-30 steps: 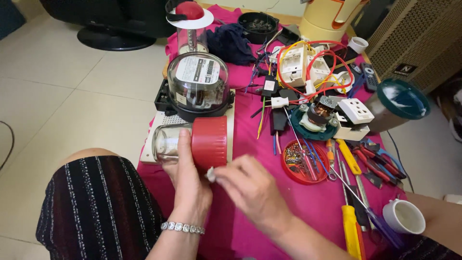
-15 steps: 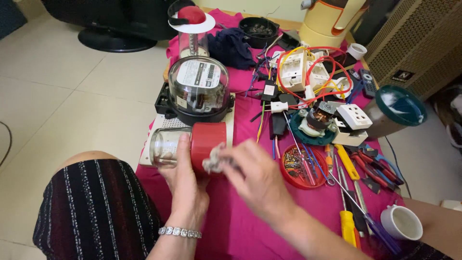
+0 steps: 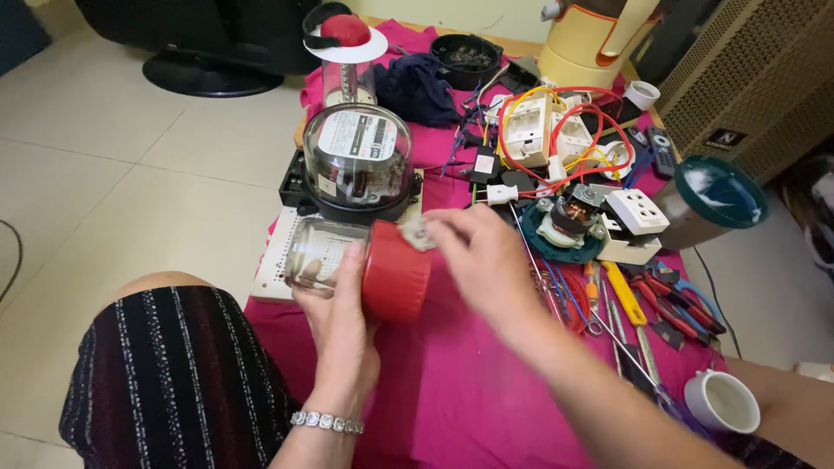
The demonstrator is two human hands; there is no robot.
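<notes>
The left hand (image 3: 343,317) grips a clear glass jar (image 3: 317,252) with a red base (image 3: 395,271), holding it on its side just above the pink cloth (image 3: 452,391) that covers the surface; the fingers wrap over the seam where glass meets red plastic, and a sparkly bracelet (image 3: 326,422) sits on the wrist. The right hand (image 3: 482,256) is closed around a small grey piece (image 3: 417,233), pressing it against the top edge of the red base; the piece is blurred, so its exact kind cannot be told. Just beyond the jar stands a round meter under a clear glass dome (image 3: 358,161) on a black base, and behind that a second clear jar with a red and white top (image 3: 346,48). To the right lie a white switch box with red and yellow wires (image 3: 543,130), a small motor (image 3: 565,221) on a teal ring, a white socket block (image 3: 636,213), and a scatter of screwdrivers and pliers (image 3: 660,304). A white cup (image 3: 723,401) stands near the right forearm, and a teal-lidded container (image 3: 712,200) lies tilted at the cloth's right edge. A striped dark skirt (image 3: 174,382) covers the person's knee at lower left.
</notes>
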